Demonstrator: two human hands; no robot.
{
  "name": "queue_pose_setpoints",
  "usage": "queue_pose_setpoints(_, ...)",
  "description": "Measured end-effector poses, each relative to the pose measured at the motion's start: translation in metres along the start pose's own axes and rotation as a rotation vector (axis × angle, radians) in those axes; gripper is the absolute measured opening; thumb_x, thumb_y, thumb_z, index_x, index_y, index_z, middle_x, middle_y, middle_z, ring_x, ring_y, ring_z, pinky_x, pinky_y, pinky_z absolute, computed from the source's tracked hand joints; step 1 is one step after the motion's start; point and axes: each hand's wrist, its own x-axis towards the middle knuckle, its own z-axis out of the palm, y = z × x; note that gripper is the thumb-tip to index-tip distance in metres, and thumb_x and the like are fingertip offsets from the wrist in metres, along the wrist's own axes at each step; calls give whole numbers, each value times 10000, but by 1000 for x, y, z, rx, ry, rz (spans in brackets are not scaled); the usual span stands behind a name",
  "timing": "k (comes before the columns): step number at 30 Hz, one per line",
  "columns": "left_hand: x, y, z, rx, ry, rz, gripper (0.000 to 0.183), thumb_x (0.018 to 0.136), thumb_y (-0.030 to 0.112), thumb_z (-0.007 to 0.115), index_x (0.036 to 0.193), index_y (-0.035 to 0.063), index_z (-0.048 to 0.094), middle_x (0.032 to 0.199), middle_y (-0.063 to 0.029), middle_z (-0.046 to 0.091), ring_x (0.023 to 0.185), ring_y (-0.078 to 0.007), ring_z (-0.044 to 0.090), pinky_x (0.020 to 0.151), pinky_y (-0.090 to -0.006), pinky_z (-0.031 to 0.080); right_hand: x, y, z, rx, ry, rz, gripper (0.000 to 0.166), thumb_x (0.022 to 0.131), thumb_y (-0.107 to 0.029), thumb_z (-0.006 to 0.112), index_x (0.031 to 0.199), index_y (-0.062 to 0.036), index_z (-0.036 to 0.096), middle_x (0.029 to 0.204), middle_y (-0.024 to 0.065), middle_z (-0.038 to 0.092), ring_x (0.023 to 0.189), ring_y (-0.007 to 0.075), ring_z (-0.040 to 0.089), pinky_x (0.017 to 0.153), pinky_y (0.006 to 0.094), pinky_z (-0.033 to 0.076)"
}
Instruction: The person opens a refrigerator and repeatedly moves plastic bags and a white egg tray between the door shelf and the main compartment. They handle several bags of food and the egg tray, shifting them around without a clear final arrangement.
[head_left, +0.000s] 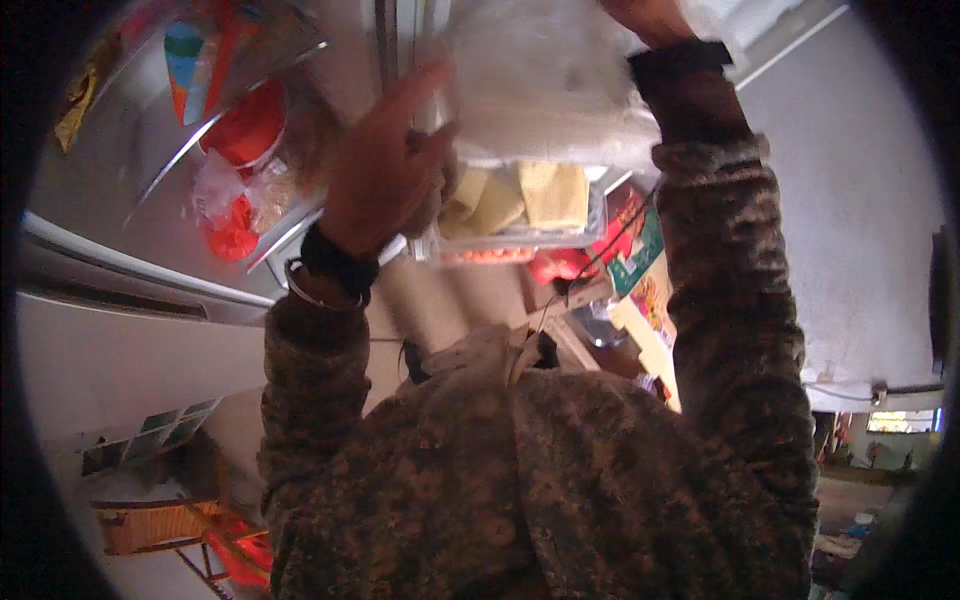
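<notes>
My left hand (390, 161) is raised at the left edge of a pale, blurred, filmy thing (547, 90), possibly a plastic bag. Its index finger points up and its thumb juts to the right; whether it grips anything is unclear. At the top edge my right hand (651, 21) is partly cut off, beside the upper right of the pale thing, with its fingers out of view. Below that thing sits a clear plastic tray (517, 238) with flat yellowish pieces (553, 196) in it. Small orange-pink items (491, 256) show under the tray.
To the left, transparent-fronted shelving holds a red bowl (251, 124), a knotted plastic bag (229, 202) and a blue-and-orange package (186, 71). Red packaging (559, 264) and a green box (636, 255) lie near my right forearm. A large white panel (855, 187) stands at right.
</notes>
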Motion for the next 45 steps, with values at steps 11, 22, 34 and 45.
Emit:
queue_pose_setpoints(11,31,23,6,126,62,55,540,759,184,630,1234,25,428,1256,-190,447,1117,-309,480,882,-350,409,-20,27,-65,-310,109,247,396,653,-276,713,852,38,579,876,213,611,858,346,597,730,416,472)
queue_pose_setpoints(22,108,47,29,401,131,248,727,672,360,699,1207,-32,399,1105,-257,527,1025,-367,524,855,-406,434,-10,-46,-89,594,-164,51,362,752,-238,678,985,14,563,837,131,608,734,232,593,676,322,480)
queue_pose_setpoints(34,161,7,-67,807,-4,513,436,626,185,687,1018,41,562,903,-155,596,905,-361,534,785,-452,417,-91,79,-138,388,77,183,522,746,-285,696,1200,-99,519,1074,98,582,880,229,590,751,316,479)
queue_pose_setpoints(45,131,4,-83,-631,55,-358,358,839,322,517,1039,26,540,971,-132,611,874,-276,590,764,-385,477,-71,109,-78,274,-34,581,381,764,-217,638,1027,46,558,885,218,628,721,230,653,697,306,509)
